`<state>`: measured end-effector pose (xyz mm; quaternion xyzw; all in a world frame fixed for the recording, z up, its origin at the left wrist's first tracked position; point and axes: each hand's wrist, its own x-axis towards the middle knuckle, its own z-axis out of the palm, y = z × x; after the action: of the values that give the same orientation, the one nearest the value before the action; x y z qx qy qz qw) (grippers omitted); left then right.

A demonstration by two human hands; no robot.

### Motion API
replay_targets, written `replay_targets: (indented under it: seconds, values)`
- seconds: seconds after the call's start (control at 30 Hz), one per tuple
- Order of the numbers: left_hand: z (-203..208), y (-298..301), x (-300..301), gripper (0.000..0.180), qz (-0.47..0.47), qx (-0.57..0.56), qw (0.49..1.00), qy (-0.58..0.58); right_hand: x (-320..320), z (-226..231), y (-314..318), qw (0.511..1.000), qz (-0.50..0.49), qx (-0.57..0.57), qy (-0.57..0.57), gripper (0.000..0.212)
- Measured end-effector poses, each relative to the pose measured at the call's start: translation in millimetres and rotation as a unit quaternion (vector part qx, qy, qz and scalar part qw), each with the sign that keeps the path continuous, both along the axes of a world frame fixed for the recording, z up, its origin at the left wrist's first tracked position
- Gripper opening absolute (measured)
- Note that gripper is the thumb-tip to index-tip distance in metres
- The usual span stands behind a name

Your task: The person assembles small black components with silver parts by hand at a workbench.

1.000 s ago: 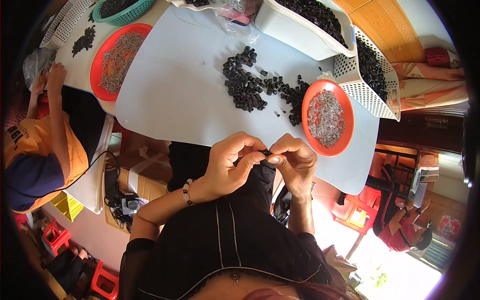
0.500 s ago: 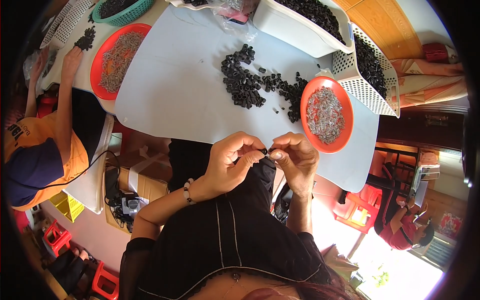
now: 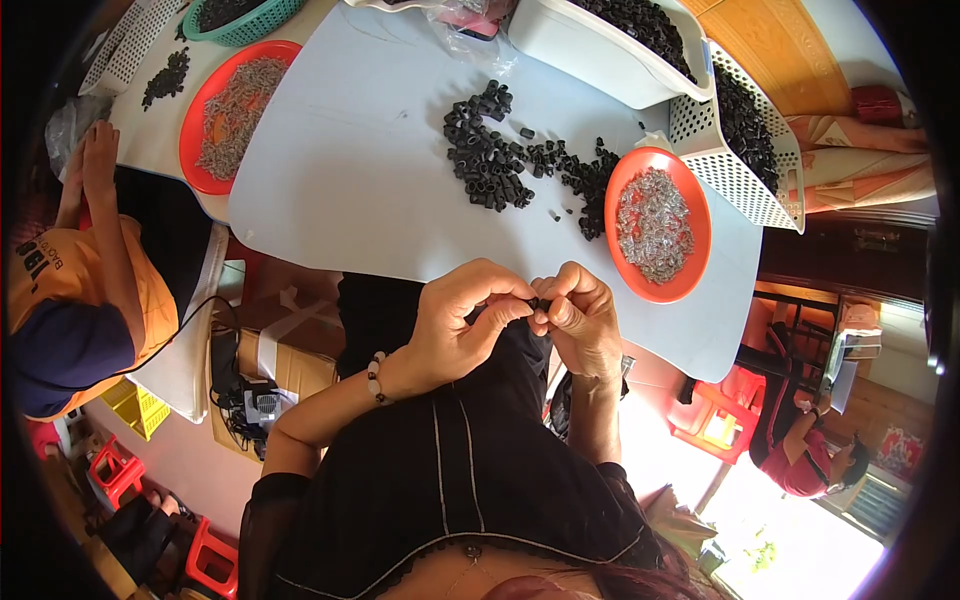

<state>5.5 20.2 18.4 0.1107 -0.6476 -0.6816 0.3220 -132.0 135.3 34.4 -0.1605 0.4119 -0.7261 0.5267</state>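
In front of my chest, at the near edge of the table, my two hands meet. My left hand (image 3: 468, 318) pinches a small black plastic piece (image 3: 535, 304) between thumb and fingertips. Against its other side press the thumb and curled fingers of my right hand (image 3: 582, 318); a small clear bit may be there, but the fingers hide it. Loose black pieces, short and tube-like, form a heap (image 3: 490, 155) on the table. Right of the heap, an orange-red oval dish (image 3: 698, 262) holds many small clear parts.
On the pale blue table (image 3: 350, 170) stand a white tub (image 3: 590, 75) and a perforated white basket (image 3: 720, 165), both with black pieces. At the left, a co-worker (image 3: 110, 270) sits by a second orange dish (image 3: 195, 120) and a green basket (image 3: 250, 30). Another person (image 3: 800, 460) is at far right.
My right hand has moved left against my left hand, and its fingers have closed onto the black piece. The co-worker's hands at left have drawn back from a small black pile.
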Motion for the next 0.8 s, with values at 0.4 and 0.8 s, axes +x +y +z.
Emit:
replay_targets:
  seconds: [0.4,0.8]
  values:
    - [7.3,-3.5,0.6,0.009,0.035,-0.043,0.998,-0.026,-9.6,0.0,3.8,0.995,0.064,0.037,0.063,0.021]
    - [2.4,-1.3,6.9,0.008,-0.003,-0.007,1.000,-0.018,-2.2,4.7,1.1,0.998,0.051,-0.006,0.024,0.024]
